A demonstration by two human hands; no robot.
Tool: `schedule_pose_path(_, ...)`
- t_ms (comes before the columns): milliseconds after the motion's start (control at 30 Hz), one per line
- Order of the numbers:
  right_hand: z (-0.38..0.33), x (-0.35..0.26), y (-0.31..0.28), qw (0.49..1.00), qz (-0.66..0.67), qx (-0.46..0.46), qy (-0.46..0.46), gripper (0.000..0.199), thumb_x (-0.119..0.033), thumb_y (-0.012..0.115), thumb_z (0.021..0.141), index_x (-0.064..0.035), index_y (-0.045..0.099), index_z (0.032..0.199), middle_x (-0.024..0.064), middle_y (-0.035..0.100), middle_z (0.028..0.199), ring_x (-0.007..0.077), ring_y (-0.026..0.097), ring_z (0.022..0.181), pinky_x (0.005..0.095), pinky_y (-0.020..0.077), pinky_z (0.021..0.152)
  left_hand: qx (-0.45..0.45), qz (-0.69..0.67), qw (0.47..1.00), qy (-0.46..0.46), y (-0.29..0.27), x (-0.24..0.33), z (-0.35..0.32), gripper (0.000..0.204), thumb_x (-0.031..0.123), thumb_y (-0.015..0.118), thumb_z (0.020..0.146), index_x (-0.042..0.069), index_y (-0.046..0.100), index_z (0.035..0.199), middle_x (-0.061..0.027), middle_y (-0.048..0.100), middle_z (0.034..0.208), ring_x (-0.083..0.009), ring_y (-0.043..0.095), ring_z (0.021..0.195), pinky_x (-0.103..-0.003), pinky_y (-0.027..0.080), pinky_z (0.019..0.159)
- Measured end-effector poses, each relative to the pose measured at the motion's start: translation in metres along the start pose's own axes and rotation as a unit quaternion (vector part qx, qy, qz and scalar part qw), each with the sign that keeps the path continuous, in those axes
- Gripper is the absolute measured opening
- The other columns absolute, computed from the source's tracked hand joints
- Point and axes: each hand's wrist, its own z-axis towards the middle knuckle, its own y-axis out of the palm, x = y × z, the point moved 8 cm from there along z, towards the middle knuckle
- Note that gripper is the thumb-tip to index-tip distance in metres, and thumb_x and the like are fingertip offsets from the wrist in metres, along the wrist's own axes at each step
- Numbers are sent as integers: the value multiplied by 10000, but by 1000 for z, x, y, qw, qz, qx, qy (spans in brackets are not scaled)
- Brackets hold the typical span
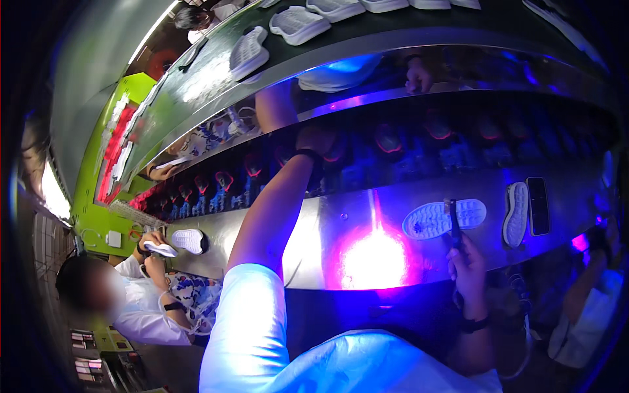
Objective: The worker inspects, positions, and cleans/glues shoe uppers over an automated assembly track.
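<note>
My right hand (468, 268) is closed round the dark handle of a slim tool (454, 226), which looks like a brush. Its narrow head lies across a white shoe sole (426, 221) on the metal bench. With the arm stretched forward, my left hand (318, 139) reaches into the dark recess behind the bench, among a row of dark shoe uppers (388, 139) with glowing red rims. Shadow hides its fingers, so I cannot tell whether it holds anything.
Right of the sole lie another white sole (516, 215) and a dark phone (538, 206). Several white soles (299, 26) sit on the dark upper belt (203, 82). At left, a co-worker (147, 301) holds a white sole (160, 249). Another person's arm (583, 281) shows at right.
</note>
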Motion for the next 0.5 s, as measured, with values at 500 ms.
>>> schedule_pose_path(500,-3,12,-12,999,20,34,-3,418,-111,605,983,-33,517,1385,-40,549,763,25,458,547,201,374,473,-46,-137,988,44,58,143,24,368,369,562,955,33,701,1007,-127,716,806,-230,723,695,-344,591,643)
